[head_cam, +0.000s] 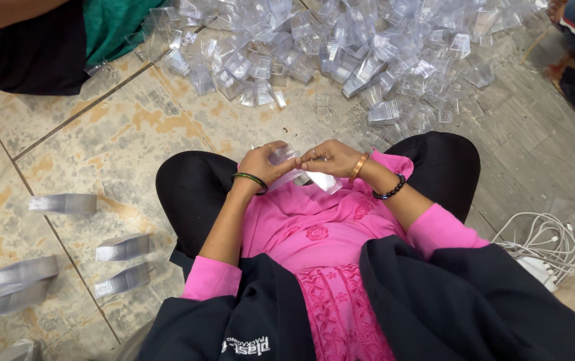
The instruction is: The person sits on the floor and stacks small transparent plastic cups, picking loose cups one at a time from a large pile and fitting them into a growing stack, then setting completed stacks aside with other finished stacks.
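Both hands [301,162] pinching clear cups [294,168], cup pile [341,47] ahead

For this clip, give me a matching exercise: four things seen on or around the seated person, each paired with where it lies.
Things:
1. Small clear plastic box
2. Loose heap of clear plastic boxes
3. Neat nested stacks of clear plastic pieces
4. Tangle of white cables

Places:
A. On the tiled floor at the person's left side
B. On the floor by the person's right knee
C. Held between the left hand and the right hand, over the lap
D. Spread on the floor ahead of the knees

Pairs: 1-C, 2-D, 3-A, 4-B
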Tool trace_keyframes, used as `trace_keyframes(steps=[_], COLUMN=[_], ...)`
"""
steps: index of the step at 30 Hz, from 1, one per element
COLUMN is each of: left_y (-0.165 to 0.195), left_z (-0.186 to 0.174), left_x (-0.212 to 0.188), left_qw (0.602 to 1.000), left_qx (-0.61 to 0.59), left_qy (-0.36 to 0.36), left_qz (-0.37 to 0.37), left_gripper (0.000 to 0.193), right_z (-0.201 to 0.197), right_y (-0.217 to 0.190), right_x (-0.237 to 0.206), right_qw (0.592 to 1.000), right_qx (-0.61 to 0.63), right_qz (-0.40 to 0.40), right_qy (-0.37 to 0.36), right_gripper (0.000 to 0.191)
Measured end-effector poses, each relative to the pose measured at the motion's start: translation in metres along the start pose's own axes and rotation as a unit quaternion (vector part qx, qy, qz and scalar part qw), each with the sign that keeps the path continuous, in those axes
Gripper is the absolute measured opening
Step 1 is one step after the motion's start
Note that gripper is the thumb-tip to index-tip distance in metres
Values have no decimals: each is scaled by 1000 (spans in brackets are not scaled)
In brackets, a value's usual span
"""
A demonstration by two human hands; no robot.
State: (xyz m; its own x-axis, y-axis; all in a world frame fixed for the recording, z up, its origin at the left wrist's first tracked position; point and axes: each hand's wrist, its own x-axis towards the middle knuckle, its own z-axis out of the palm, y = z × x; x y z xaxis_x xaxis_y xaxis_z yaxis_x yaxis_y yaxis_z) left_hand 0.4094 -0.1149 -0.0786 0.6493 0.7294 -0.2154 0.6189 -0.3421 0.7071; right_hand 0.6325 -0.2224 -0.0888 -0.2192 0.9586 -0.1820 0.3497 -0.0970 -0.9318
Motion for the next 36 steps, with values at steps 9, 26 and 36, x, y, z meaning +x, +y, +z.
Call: trace_keyframes(steps=[9,26,36], left_y=[-46,-27,-30], left_z=[-6,14,35], left_x=[14,-3,2], left_qw=[960,855,948], left_qx=[-235,-484,-307], left_qy=[125,-172,-83], left_qz=[-92,-72,-16], left_gripper=[59,54,65], right_z=[17,-26,14], right_y=[19,16,-15], right_x=[19,10,6], right_qw=[884,912,975], right_qx=[-454,178,170], right_qz=[11,-48,-59], right_qy=[114,366,129], right_gripper=[16,38,37])
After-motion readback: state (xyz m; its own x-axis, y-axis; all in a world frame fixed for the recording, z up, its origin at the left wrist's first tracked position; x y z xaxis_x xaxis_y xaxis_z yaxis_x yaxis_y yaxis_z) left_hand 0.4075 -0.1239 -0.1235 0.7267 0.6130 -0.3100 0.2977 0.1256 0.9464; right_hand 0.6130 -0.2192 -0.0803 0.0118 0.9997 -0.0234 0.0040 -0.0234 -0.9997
